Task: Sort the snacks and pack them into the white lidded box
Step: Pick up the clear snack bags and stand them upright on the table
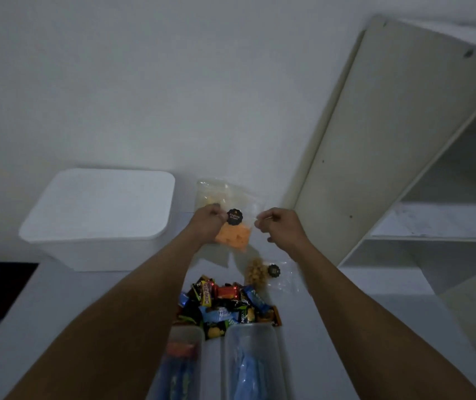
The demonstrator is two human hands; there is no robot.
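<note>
Both my hands hold up a clear bag of orange snacks (pixel 233 237) with a black round label. My left hand (pixel 206 223) grips its left side and my right hand (pixel 281 228) pinches its right top corner. Behind it a second clear bag of pale yellow snacks (pixel 212 194) stands against the wall. The white lidded box (pixel 98 215) sits at the left with its lid on. A clear bag of brown nuts (pixel 260 273) lies on the table under my hands. A pile of small wrapped snacks (pixel 228 303) lies nearer to me.
Two clear plastic containers (pixel 251 365) with blue and red packets stand at the front edge. A white shelf unit (pixel 433 226) rises at the right. All of it rests on a white table (pixel 86 298); a dark object shows at the far left.
</note>
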